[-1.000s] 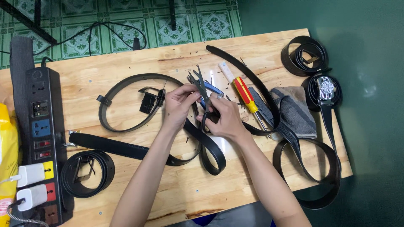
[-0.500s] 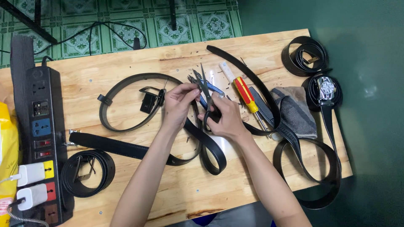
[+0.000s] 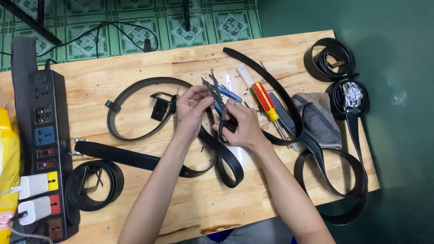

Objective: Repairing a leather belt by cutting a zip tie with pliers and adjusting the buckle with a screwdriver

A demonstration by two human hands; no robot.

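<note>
On the wooden bench (image 3: 135,58) I see my hands meeting at the centre: the left hand (image 3: 192,110) pinches the black belt (image 3: 226,156), the right hand (image 3: 242,129) grips scissors (image 3: 216,90) against it, beside a red-yellow screwdriver (image 3: 262,97).

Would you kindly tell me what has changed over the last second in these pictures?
Very little. The left hand and right hand stay together over the black belt, holding the scissors point-up; at most the fingers shifted slightly. The screwdriver, grey cloth, coiled belts, and power strip on the wooden table lie as before.
</note>
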